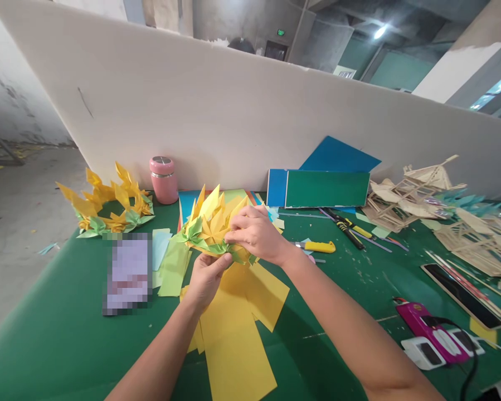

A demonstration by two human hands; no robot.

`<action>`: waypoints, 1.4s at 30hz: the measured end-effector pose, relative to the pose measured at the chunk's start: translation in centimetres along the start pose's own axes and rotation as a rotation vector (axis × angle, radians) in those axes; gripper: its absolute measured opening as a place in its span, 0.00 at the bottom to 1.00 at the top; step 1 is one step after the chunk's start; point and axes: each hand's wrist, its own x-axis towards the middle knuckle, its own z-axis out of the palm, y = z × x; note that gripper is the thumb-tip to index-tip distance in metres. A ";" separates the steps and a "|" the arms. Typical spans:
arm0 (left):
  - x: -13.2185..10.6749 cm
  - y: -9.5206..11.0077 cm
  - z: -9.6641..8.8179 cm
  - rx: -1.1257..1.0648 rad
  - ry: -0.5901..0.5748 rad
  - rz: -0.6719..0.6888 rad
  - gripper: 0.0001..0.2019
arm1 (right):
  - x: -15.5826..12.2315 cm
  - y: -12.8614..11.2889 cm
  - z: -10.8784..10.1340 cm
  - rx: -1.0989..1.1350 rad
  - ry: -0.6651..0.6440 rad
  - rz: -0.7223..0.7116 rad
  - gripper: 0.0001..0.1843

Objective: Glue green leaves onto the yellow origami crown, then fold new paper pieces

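A folded paper crown (208,220) with yellow points and green leaves is held up above the table in both hands. My left hand (208,275) grips its lower front edge, thumb on the outside by a green leaf. My right hand (252,231) is closed at the crown's right front, fingertips pinching the paper near a green leaf; the exact fold between them is hidden. Below lie yellow paper sheets (233,334), overlapping. Light green paper strips (174,273) lie to the left of them.
A second paper crown (112,206) and a pink flask (164,181) stand at the back left. Right of my hands lie a yellow cutter knife (319,247) and pliers (348,231). Wooden stick models (413,195) and a magenta device (434,331) with a cable occupy the right side.
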 end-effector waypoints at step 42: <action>-0.1 0.2 -0.2 -0.011 -0.100 -0.109 0.12 | 0.2 1.2 -1.5 0.066 -0.156 -0.171 0.12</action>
